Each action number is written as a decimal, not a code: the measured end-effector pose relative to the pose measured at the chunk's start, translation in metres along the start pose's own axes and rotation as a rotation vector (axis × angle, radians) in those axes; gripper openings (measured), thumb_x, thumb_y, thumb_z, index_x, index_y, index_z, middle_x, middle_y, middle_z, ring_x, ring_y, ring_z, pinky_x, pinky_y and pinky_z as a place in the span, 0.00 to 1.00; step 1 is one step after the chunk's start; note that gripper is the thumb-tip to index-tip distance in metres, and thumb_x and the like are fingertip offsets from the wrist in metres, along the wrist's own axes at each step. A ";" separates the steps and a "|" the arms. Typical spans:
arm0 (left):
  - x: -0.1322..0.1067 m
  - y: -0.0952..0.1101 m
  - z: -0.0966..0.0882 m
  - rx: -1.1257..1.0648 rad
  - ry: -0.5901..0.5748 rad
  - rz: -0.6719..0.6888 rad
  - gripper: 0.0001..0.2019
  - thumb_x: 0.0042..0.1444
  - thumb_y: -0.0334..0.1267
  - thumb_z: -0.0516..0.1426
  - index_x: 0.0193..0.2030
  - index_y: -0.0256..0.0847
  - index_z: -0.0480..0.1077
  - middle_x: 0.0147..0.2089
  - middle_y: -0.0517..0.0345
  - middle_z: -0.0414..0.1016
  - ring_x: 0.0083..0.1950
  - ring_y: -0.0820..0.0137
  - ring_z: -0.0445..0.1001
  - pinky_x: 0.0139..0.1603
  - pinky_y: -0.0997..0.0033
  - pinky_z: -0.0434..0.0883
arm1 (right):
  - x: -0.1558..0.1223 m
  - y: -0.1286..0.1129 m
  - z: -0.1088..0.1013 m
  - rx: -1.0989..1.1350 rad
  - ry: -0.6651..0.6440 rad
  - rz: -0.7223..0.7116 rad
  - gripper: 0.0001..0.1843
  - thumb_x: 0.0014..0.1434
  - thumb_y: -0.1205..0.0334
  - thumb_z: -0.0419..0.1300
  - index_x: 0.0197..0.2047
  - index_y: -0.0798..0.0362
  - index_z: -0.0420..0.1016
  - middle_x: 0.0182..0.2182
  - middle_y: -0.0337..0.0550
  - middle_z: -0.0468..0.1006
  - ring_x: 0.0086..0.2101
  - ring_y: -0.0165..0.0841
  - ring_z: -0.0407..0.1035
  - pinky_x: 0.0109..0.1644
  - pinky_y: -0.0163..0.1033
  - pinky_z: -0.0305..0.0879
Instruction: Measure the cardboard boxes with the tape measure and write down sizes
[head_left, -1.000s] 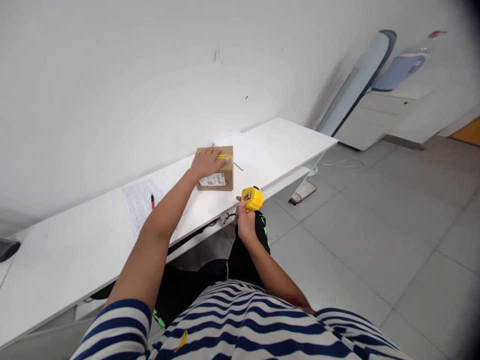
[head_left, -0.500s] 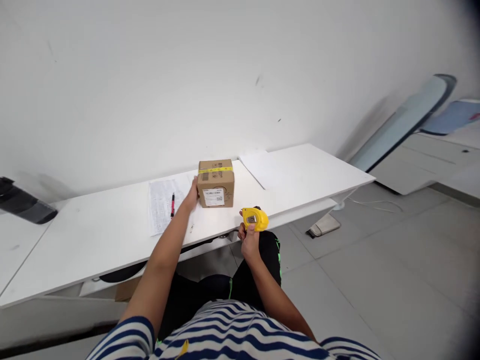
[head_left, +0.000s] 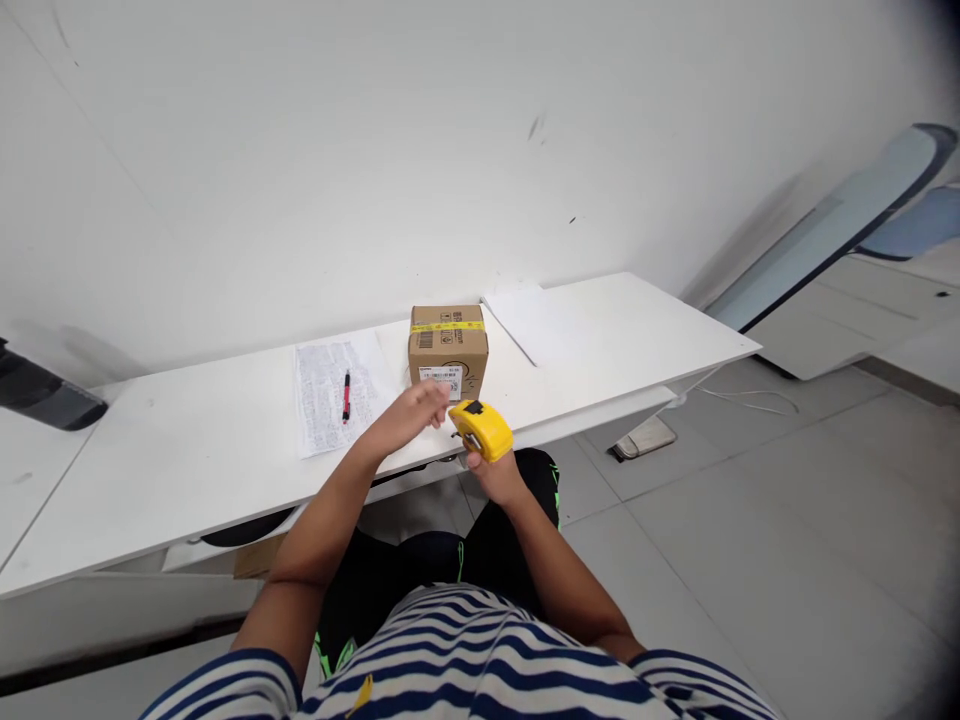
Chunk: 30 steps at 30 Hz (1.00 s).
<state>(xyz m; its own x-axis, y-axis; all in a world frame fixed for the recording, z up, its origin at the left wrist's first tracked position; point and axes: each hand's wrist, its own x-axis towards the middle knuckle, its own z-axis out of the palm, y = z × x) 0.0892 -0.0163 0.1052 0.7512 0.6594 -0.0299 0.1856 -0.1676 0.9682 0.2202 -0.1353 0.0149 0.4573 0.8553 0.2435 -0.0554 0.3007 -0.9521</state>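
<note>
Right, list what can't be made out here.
All in the head view:
Writing on the sheet: too small to read.
Lower front of the cardboard box: partly behind the left hand.
Right hand: most fingers hidden by the yellow tape measure.
Dark object: cut off by the left edge.

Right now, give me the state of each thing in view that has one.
Cardboard box: closed, yellow tape across its top.
Yellow tape measure: held in the right hand; blade extension unclear.
Left hand: close to the tape measure; grip unclear.
Red-and-black pen: lying on the written sheet.
Written sheet: lying on the desk.
</note>
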 end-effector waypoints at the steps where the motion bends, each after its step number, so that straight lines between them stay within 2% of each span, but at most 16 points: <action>1: -0.004 0.003 0.002 -0.014 -0.097 -0.018 0.23 0.60 0.63 0.56 0.34 0.44 0.67 0.28 0.60 0.69 0.31 0.70 0.69 0.39 0.67 0.68 | 0.000 -0.005 -0.001 0.004 -0.031 -0.028 0.44 0.38 0.26 0.71 0.48 0.47 0.72 0.41 0.48 0.78 0.41 0.43 0.72 0.46 0.48 0.69; 3: -0.006 0.007 0.002 -0.036 -0.201 -0.029 0.23 0.60 0.64 0.56 0.32 0.44 0.66 0.25 0.62 0.66 0.30 0.71 0.67 0.39 0.68 0.67 | -0.001 -0.015 -0.004 0.008 -0.091 -0.052 0.40 0.41 0.29 0.72 0.49 0.46 0.72 0.41 0.48 0.79 0.42 0.44 0.72 0.47 0.49 0.70; 7: 0.001 0.007 0.001 -0.091 -0.311 -0.078 0.29 0.55 0.71 0.56 0.30 0.43 0.66 0.24 0.62 0.65 0.28 0.71 0.65 0.37 0.68 0.66 | 0.005 -0.027 -0.016 -0.017 -0.122 -0.054 0.37 0.44 0.33 0.73 0.50 0.47 0.76 0.43 0.47 0.80 0.43 0.45 0.73 0.49 0.50 0.70; 10: 0.005 0.006 0.005 -0.178 -0.334 -0.118 0.32 0.50 0.73 0.57 0.34 0.42 0.71 0.25 0.62 0.66 0.28 0.72 0.65 0.34 0.68 0.66 | 0.013 -0.031 -0.025 -0.038 -0.114 -0.049 0.34 0.43 0.41 0.76 0.49 0.48 0.77 0.42 0.46 0.80 0.41 0.41 0.73 0.47 0.48 0.71; 14: 0.008 0.004 0.006 -0.246 -0.189 -0.088 0.25 0.53 0.65 0.62 0.34 0.41 0.71 0.23 0.66 0.59 0.25 0.75 0.58 0.32 0.70 0.64 | 0.029 -0.029 -0.038 0.010 -0.029 -0.046 0.32 0.41 0.46 0.78 0.47 0.49 0.78 0.38 0.44 0.80 0.34 0.35 0.71 0.36 0.41 0.70; 16: 0.013 0.004 -0.003 -0.271 -0.103 -0.074 0.22 0.54 0.61 0.64 0.32 0.41 0.70 0.22 0.67 0.57 0.24 0.76 0.57 0.32 0.70 0.64 | 0.044 -0.028 -0.051 0.061 0.065 -0.082 0.32 0.39 0.44 0.78 0.44 0.50 0.77 0.32 0.40 0.77 0.27 0.30 0.66 0.28 0.36 0.63; 18: 0.021 0.004 -0.023 -0.315 0.024 -0.045 0.20 0.55 0.57 0.64 0.31 0.42 0.68 0.21 0.68 0.55 0.24 0.76 0.57 0.33 0.70 0.67 | 0.064 -0.030 -0.070 0.132 0.175 -0.130 0.32 0.38 0.41 0.78 0.41 0.49 0.74 0.26 0.34 0.72 0.21 0.24 0.57 0.22 0.32 0.53; 19: 0.027 0.004 -0.037 -0.325 0.125 -0.018 0.19 0.56 0.56 0.63 0.29 0.43 0.66 0.21 0.68 0.54 0.24 0.76 0.57 0.33 0.70 0.67 | 0.076 -0.032 -0.082 0.170 0.235 -0.154 0.33 0.39 0.39 0.77 0.40 0.49 0.73 0.24 0.31 0.69 0.20 0.22 0.53 0.21 0.30 0.49; 22: 0.046 -0.002 -0.082 -0.268 0.454 0.025 0.20 0.56 0.52 0.63 0.25 0.43 0.61 0.21 0.67 0.54 0.23 0.76 0.56 0.29 0.73 0.64 | 0.113 -0.039 -0.121 0.217 0.365 -0.193 0.31 0.43 0.35 0.74 0.37 0.48 0.69 0.22 0.28 0.63 0.19 0.21 0.52 0.22 0.30 0.48; 24: 0.059 -0.010 -0.106 -0.241 0.489 -0.077 0.19 0.56 0.51 0.62 0.26 0.43 0.60 0.21 0.67 0.54 0.23 0.76 0.56 0.28 0.73 0.62 | 0.135 -0.041 -0.140 0.210 0.416 -0.193 0.30 0.44 0.35 0.72 0.36 0.48 0.67 0.21 0.26 0.60 0.19 0.20 0.50 0.23 0.30 0.50; 26: 0.070 -0.018 -0.117 -0.209 0.464 -0.186 0.18 0.57 0.51 0.60 0.26 0.43 0.60 0.21 0.67 0.56 0.22 0.76 0.57 0.27 0.73 0.62 | 0.151 -0.037 -0.145 0.201 0.440 -0.170 0.29 0.46 0.35 0.71 0.35 0.48 0.67 0.20 0.25 0.58 0.19 0.20 0.48 0.24 0.30 0.52; 28: 0.080 -0.023 -0.113 -0.156 0.446 -0.237 0.18 0.56 0.53 0.59 0.28 0.43 0.61 0.21 0.67 0.59 0.22 0.76 0.59 0.27 0.72 0.62 | 0.161 -0.029 -0.135 0.191 0.415 -0.139 0.29 0.46 0.35 0.71 0.35 0.49 0.67 0.21 0.25 0.59 0.20 0.20 0.49 0.24 0.30 0.52; 30: 0.088 -0.022 -0.097 -0.097 0.404 -0.242 0.19 0.53 0.55 0.62 0.31 0.42 0.63 0.24 0.66 0.65 0.24 0.75 0.63 0.29 0.71 0.63 | 0.165 -0.019 -0.113 0.156 0.348 -0.116 0.28 0.45 0.37 0.72 0.37 0.50 0.71 0.22 0.27 0.61 0.21 0.21 0.52 0.24 0.31 0.51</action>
<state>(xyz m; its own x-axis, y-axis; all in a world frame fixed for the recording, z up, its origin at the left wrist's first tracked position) 0.0898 0.1169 0.1053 0.3834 0.9065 -0.1769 0.2501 0.0824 0.9647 0.3971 -0.0479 0.0525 0.7402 0.6259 0.2456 -0.1073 0.4706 -0.8758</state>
